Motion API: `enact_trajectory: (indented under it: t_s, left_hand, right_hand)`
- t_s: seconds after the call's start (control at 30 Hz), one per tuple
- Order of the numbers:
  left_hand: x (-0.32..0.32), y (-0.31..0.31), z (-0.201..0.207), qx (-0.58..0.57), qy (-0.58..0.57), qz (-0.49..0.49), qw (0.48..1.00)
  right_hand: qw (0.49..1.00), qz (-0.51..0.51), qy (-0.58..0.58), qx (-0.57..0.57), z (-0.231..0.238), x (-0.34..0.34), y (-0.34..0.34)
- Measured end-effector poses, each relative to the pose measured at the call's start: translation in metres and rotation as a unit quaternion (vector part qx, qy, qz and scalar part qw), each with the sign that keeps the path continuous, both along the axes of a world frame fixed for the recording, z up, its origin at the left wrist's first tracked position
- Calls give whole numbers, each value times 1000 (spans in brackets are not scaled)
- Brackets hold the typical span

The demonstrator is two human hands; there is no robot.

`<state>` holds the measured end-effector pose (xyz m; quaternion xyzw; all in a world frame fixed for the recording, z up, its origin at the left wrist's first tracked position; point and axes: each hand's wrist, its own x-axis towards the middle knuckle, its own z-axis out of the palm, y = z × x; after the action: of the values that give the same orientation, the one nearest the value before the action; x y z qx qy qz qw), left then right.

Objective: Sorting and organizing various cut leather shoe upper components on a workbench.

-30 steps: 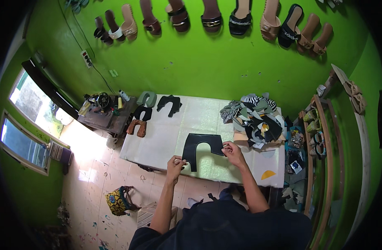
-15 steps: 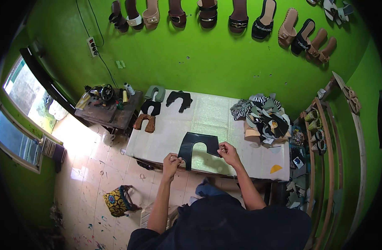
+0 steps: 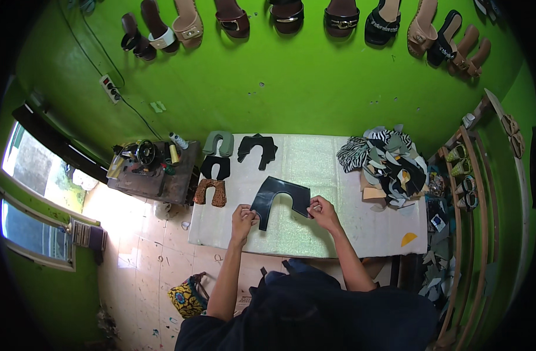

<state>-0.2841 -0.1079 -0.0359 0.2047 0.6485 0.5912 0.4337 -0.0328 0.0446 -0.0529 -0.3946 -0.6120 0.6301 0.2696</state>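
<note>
A glossy black U-shaped piece, like a sandal upper cut from leather or synthetic sheet, hangs above the white-covered table. My left hand pinches the end of its left leg, and my right hand grips the lower corner of its right leg. The curved cutout faces me. Farther left on the table lie similar U-shaped pieces: a grey-green stack, a small black stack, brown textured pieces and a larger black stack.
Scraps in zebra, grey and black heap at the table's right. A yellow offcut lies near the front right corner. The sewing machine stands left, wooden racks right. A patterned stool is on the floor; sandals line the wall.
The view has shifted, moving the table and stacks slightly right in the picture. The black piece has tilted a little, its left side swinging up, with both hands still on it.
</note>
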Motion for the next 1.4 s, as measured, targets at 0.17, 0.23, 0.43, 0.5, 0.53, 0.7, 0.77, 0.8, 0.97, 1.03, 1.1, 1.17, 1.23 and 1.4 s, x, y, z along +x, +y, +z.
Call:
enact_trajectory:
  t_s: [0.17, 0.23, 0.43, 0.5, 0.53, 0.7, 0.77, 0.8, 0.97, 1.03, 1.1, 1.17, 1.23, 1.4]
  left_hand:
    - [-20, 26, -3, -11, -4, -6, 1000]
    - [-26, 37, -4, -17, -1, -17, 1000]
    - [-42, 77, -17, -32, 1, -54, 998]
    - [-44, 88, -20, -40, 11, -75, 996]
    - [-48, 97, -25, -37, 4, -78, 996]
    - [-59, 145, -48, -37, -9, -117, 992]
    - [-62, 168, -57, -17, -18, -109, 994]
    - [-65, 181, -62, -19, -19, -116, 993]
    - [-68, 244, -76, 9, 64, -114, 991]
    - [-69, 266, -81, 2, 64, -114, 991]
    - [-74, 286, -90, -24, 68, -110, 991]
    - [-82, 302, -101, -21, 70, -105, 992]
    - [-87, 317, -108, -19, 70, -102, 992]
    - [-86, 346, -112, -107, 115, -94, 983]
  right_hand:
    - [1000, -9, -9, -10, 0, -19, 13]
    - [1000, -23, -11, -14, -3, -22, 17]
    - [996, -79, -28, -12, -14, -30, 32]
    - [994, -105, -43, -6, -14, -30, 34]
    - [992, -117, -45, -5, -14, -33, 40]
    - [983, -171, -68, 11, -15, -40, 65]
    - [978, -187, -87, 45, -16, -46, 80]
    - [970, -201, -113, 71, -18, -49, 90]
    - [964, -219, -136, 68, -39, -62, 142]
    - [956, -243, -130, 99, -53, -66, 164]
    - [955, -240, -144, 95, -61, -73, 180]
    - [955, -247, -146, 72, -66, -85, 189]
    - [955, -245, -147, 76, -74, -91, 205]
    - [955, -252, -151, 30, -100, -94, 231]
